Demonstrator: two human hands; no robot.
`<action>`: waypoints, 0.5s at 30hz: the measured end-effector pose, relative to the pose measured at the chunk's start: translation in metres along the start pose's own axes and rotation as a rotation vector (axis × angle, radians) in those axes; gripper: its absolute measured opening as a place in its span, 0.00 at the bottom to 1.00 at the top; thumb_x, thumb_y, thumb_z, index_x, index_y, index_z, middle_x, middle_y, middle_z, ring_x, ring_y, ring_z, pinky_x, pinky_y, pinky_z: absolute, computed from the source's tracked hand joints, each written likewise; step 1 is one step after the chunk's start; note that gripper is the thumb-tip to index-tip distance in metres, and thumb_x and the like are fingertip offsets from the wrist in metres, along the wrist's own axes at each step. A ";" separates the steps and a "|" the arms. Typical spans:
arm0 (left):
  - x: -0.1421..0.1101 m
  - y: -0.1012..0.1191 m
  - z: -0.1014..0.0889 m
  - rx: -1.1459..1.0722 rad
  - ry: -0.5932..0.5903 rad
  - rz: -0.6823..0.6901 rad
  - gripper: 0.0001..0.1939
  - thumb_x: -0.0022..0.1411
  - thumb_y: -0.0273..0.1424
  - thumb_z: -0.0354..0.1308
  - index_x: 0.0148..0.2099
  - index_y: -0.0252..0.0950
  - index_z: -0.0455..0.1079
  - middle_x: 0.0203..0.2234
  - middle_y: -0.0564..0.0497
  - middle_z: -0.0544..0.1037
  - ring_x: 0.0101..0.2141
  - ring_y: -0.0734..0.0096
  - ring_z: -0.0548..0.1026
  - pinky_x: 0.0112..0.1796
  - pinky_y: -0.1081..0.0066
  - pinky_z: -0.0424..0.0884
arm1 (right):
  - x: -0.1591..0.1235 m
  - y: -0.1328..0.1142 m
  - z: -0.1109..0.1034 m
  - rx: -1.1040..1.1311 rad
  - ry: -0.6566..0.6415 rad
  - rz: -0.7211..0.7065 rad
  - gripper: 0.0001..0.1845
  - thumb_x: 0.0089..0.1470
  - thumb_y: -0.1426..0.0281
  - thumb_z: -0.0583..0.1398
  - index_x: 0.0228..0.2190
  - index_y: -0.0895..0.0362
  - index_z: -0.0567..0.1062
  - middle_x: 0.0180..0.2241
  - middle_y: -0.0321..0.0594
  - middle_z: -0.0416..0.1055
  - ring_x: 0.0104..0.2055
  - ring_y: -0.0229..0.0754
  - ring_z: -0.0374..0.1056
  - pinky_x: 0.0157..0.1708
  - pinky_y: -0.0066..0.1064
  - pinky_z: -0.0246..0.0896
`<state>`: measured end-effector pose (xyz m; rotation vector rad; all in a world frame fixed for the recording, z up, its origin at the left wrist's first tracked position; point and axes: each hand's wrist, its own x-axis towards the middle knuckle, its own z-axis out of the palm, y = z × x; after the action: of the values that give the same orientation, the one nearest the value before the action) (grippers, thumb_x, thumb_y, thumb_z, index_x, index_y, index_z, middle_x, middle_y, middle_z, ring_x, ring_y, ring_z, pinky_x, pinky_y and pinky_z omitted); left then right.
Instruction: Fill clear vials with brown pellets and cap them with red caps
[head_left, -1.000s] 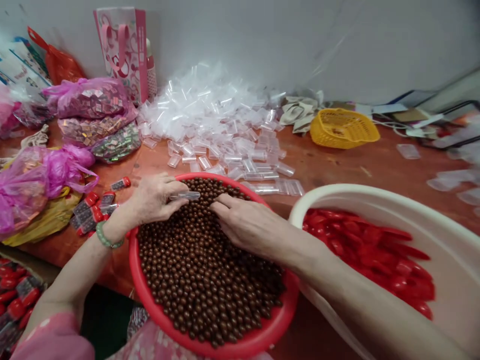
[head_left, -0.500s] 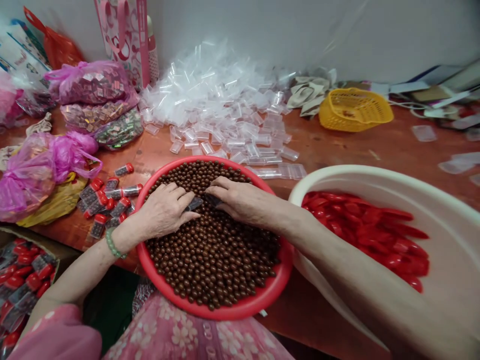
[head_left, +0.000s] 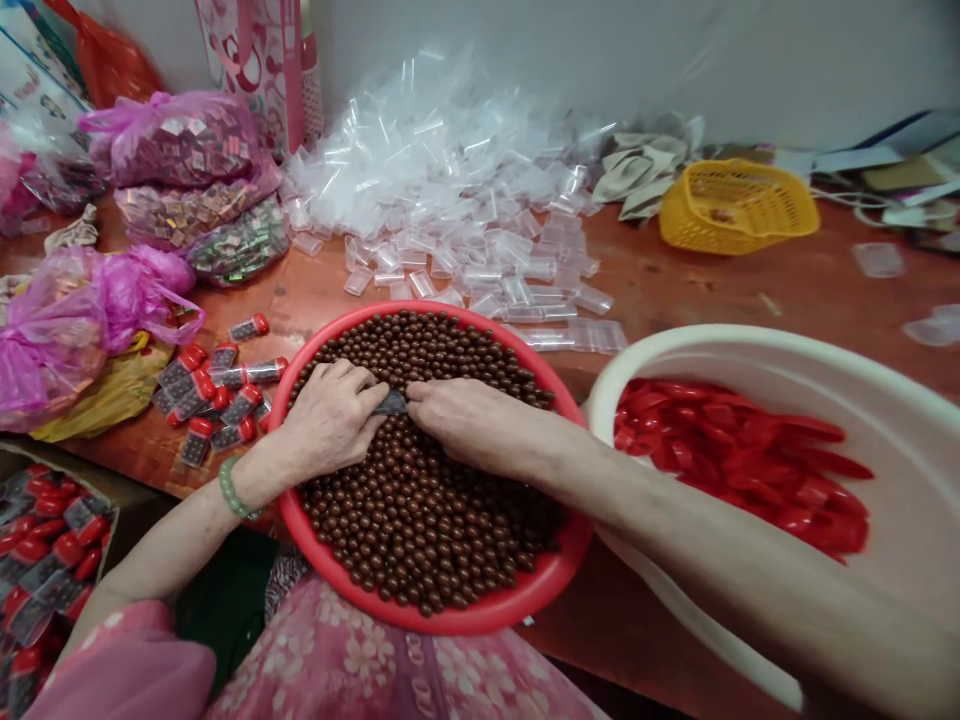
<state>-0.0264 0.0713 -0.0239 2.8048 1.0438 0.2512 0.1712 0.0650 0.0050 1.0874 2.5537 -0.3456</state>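
A red basin (head_left: 559, 595) full of small brown balls (head_left: 427, 530) sits in front of me. Over the balls, my left hand (head_left: 334, 415) is closed on a small clear plastic box (head_left: 391, 403), which looks dark inside. Facing it from the right, my right hand (head_left: 469, 420) has its fingers pressed together at the box's other end. What those fingers hold, if anything, is hidden. Left of the basin lie several filled boxes with red caps (head_left: 196, 395).
A heap of clear plastic boxes (head_left: 480, 230) lies behind the basin. On the right stands a white tub (head_left: 750, 345) with red plastic pieces (head_left: 742, 460). Farther back are a yellow basket (head_left: 739, 210) and, at left, pink bags (head_left: 176, 150). A carton (head_left: 124, 490) holds more capped boxes.
My hands have come together: the right fingers, apart from the left hand before, now meet the end of the small box. The view has shifted slightly.
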 end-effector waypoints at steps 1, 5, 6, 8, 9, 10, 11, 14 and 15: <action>0.000 -0.002 0.002 -0.009 0.018 0.002 0.16 0.69 0.33 0.48 0.51 0.31 0.72 0.43 0.42 0.76 0.44 0.59 0.69 0.48 0.58 0.67 | 0.001 0.002 0.002 0.020 0.002 -0.014 0.15 0.53 0.83 0.53 0.38 0.62 0.77 0.38 0.48 0.74 0.38 0.43 0.72 0.37 0.30 0.64; -0.002 -0.006 0.006 -0.042 0.051 0.032 0.16 0.69 0.31 0.47 0.51 0.30 0.72 0.42 0.42 0.76 0.43 0.60 0.69 0.47 0.59 0.68 | -0.002 0.017 0.010 0.317 0.092 -0.112 0.18 0.47 0.82 0.58 0.42 0.61 0.76 0.38 0.44 0.73 0.41 0.43 0.70 0.43 0.32 0.63; -0.002 -0.006 0.006 -0.052 0.052 0.033 0.15 0.69 0.30 0.47 0.51 0.30 0.71 0.42 0.41 0.76 0.43 0.60 0.70 0.47 0.59 0.68 | -0.003 0.020 0.013 0.434 0.129 -0.139 0.19 0.46 0.82 0.58 0.41 0.61 0.76 0.38 0.42 0.73 0.41 0.43 0.69 0.44 0.32 0.63; -0.002 -0.006 0.006 -0.072 0.054 0.028 0.15 0.68 0.28 0.48 0.51 0.30 0.71 0.42 0.41 0.76 0.43 0.60 0.70 0.48 0.58 0.68 | -0.005 0.025 0.020 0.655 0.185 -0.162 0.16 0.46 0.79 0.61 0.40 0.60 0.75 0.36 0.39 0.72 0.39 0.42 0.68 0.42 0.32 0.63; -0.002 -0.006 0.005 -0.082 0.059 0.023 0.14 0.68 0.27 0.48 0.51 0.30 0.71 0.43 0.41 0.76 0.44 0.60 0.70 0.48 0.57 0.69 | -0.006 0.027 0.023 0.751 0.197 -0.160 0.14 0.48 0.76 0.62 0.40 0.59 0.75 0.35 0.38 0.71 0.37 0.41 0.67 0.40 0.32 0.62; -0.002 -0.006 0.005 -0.094 0.066 0.021 0.15 0.67 0.26 0.48 0.51 0.30 0.71 0.43 0.41 0.77 0.44 0.59 0.70 0.49 0.57 0.69 | -0.007 0.028 0.026 0.843 0.199 -0.150 0.14 0.50 0.71 0.64 0.40 0.59 0.75 0.34 0.37 0.71 0.36 0.40 0.66 0.39 0.31 0.62; -0.002 -0.007 0.005 -0.113 0.074 0.024 0.15 0.66 0.25 0.49 0.52 0.29 0.70 0.44 0.41 0.77 0.45 0.59 0.71 0.49 0.56 0.69 | -0.009 0.029 0.028 0.927 0.193 -0.134 0.16 0.51 0.66 0.65 0.42 0.59 0.75 0.33 0.36 0.70 0.35 0.39 0.65 0.37 0.31 0.61; -0.002 -0.008 0.003 -0.224 0.122 0.049 0.19 0.63 0.23 0.50 0.56 0.28 0.67 0.47 0.39 0.76 0.48 0.59 0.71 0.53 0.54 0.69 | -0.014 0.028 0.030 1.129 0.182 -0.094 0.26 0.50 0.57 0.67 0.47 0.58 0.74 0.34 0.35 0.70 0.34 0.38 0.63 0.36 0.30 0.60; -0.003 -0.008 0.001 -0.276 0.145 0.060 0.21 0.62 0.22 0.51 0.57 0.29 0.67 0.49 0.39 0.75 0.50 0.59 0.71 0.54 0.54 0.69 | -0.016 0.027 0.030 1.173 0.185 -0.090 0.27 0.49 0.57 0.67 0.48 0.58 0.74 0.35 0.36 0.70 0.34 0.38 0.62 0.35 0.30 0.59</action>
<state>-0.0329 0.0752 -0.0270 2.6011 0.8757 0.5671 0.2080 0.0626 -0.0185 1.3423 2.4735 -1.9946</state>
